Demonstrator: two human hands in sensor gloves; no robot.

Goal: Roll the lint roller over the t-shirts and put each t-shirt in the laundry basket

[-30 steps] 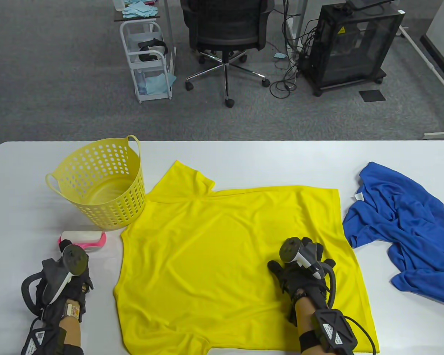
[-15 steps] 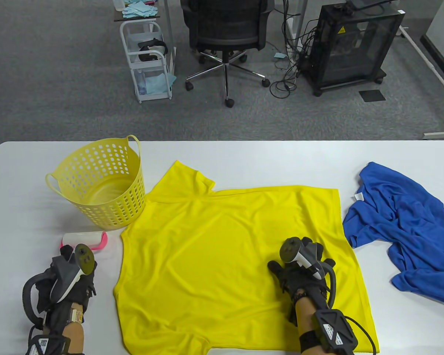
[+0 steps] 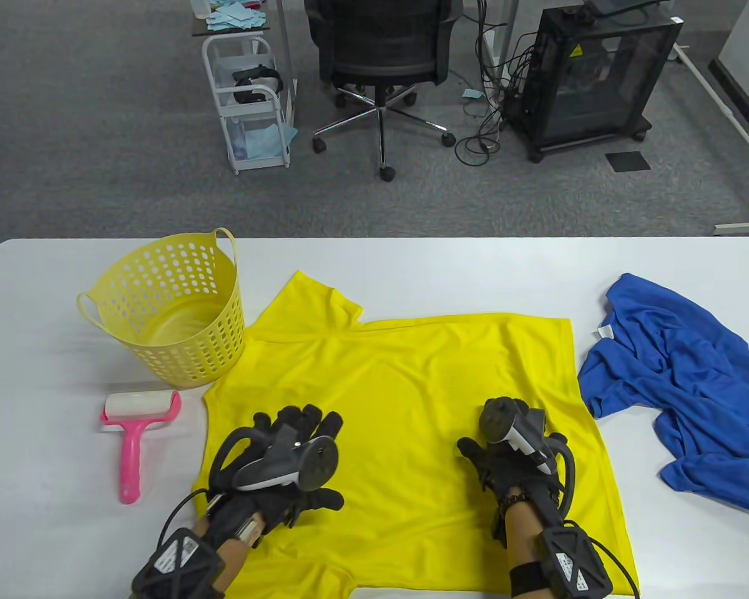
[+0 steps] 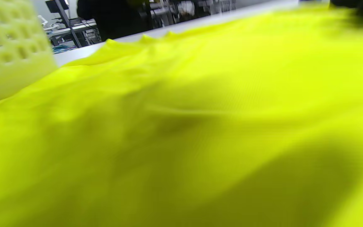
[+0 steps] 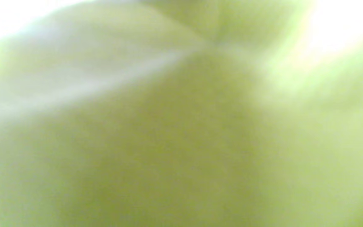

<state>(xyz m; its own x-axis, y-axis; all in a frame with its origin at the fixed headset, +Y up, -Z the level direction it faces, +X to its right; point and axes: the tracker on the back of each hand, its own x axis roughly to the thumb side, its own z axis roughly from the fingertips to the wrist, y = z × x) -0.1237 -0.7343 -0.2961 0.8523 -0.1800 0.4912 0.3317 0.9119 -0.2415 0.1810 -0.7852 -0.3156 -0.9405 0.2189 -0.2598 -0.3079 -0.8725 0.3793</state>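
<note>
A: Quick pass. The yellow t-shirt [image 3: 406, 437] is lying spread flat on the white table [image 3: 412, 262], one sleeve reaching up toward the yellow laundry basket [image 3: 168, 306], which is showing nothing inside. The blue t-shirt [image 3: 674, 380] is sitting crumpled at the right end, just beside the yellow one.

B: Hands?

A: The left hand [image 3: 281, 462] is lying on the shirt's left part, fingers straight and spread, gripping nothing. The right hand [image 3: 512, 462] is resting on the right part; its tracker is covering most of the fingers, so I can't tell whether they're flat or curled. No bunched cloth is showing around it.

B: Roller?

A: The pink lint roller [image 3: 134, 430] is lying on the table left of the shirt, below the basket, handle pointing toward the person. Nobody is touching it.

B: So the step?

A: Judging it as flattening the shirt ahead of rolling. Both wrist views are showing only blurred yellow cloth, and the left one is catching a bit of basket wall [image 4: 8, 47].

B: Doing it well?

A: Probably sweeping palms outward so the creases near the middle are going flat, then keeping one hand pinning the cloth while the other is taking the roller by the handle. Thin fabric looks likely to lift onto the sticky sheet, so short strokes running away from the pinning hand seem safest.
</note>
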